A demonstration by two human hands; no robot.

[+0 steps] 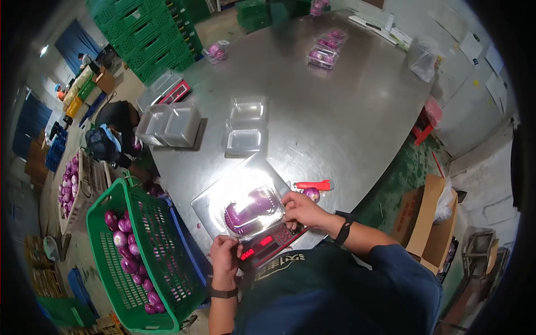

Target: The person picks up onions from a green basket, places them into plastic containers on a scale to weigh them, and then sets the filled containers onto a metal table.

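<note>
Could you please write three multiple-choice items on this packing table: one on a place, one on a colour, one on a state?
1. Where does the clamshell box of purple onions sit?
A. on the scale
B. in the green basket
C. on the floor

2. What colour are the scale's lit digits?
A. green
B. red
C. blue

3. How is the empty clamshell mid-table?
A. shut
B. crushed flat
C. lying open

Answers: 1 A, the box rests on the scale's platform between the left hand and right hand. 2 B, the display glows red. 3 C, both its halves lie spread side by side.
</note>
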